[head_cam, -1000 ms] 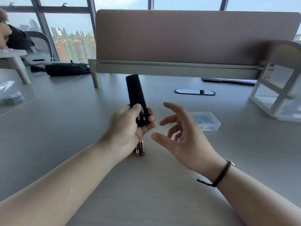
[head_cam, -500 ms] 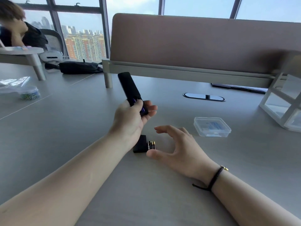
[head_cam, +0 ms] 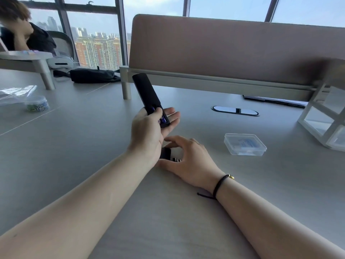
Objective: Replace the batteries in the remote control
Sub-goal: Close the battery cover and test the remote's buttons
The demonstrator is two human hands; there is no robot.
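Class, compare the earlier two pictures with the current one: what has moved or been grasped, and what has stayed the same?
The right hand has dropped from beside the remote to the desk, its fingers now closing around the black cover and loose batteries. The left hand still holds the remote, compartment open with purple batteries showing. The clear plastic box has not been touched.

Bare forearms, no sleeves; black braided cord bracelet (head_cam: pixel 220 185) with perhaps a gold bead, right wrist.

Your right hand (head_cam: pixel 188 157) has come down from the air onto the grey worktop (head_cam: pixel 242 184), and now it curls over the black battery cover (head_cam: pixel 165 153) and loose batteries (head_cam: pixel 177 159).
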